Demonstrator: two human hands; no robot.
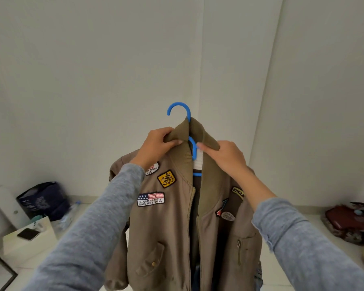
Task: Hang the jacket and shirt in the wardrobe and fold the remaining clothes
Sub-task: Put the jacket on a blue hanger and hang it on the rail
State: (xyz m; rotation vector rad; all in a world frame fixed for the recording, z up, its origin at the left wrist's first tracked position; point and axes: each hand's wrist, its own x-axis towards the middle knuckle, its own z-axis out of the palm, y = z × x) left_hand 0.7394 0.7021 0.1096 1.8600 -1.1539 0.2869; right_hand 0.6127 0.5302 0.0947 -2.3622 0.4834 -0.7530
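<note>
A khaki patched jacket [177, 217] hangs lengthwise on a blue hanger [180, 109], collar up, open front toward the camera, hook curling left. It is held up before a white wall. The left hand [158, 143] and right hand [223, 156] each pinch the ribbed collar.

Up goes the brown jacket [172, 227], held high against the white wall on a blue hanger [178, 107] whose hook pokes up above the ribbed collar [185, 129]. The left hand [156, 145] grips the collar's left side, and the right hand [225, 156] pinches its right flap just beside the hanger's neck. The zip hangs open, with a flag patch [150, 199] and a yellow patch [166, 178] on the chest. Low left, a phone [28, 234] lies on a white box near a dark bag [44, 198].
</note>
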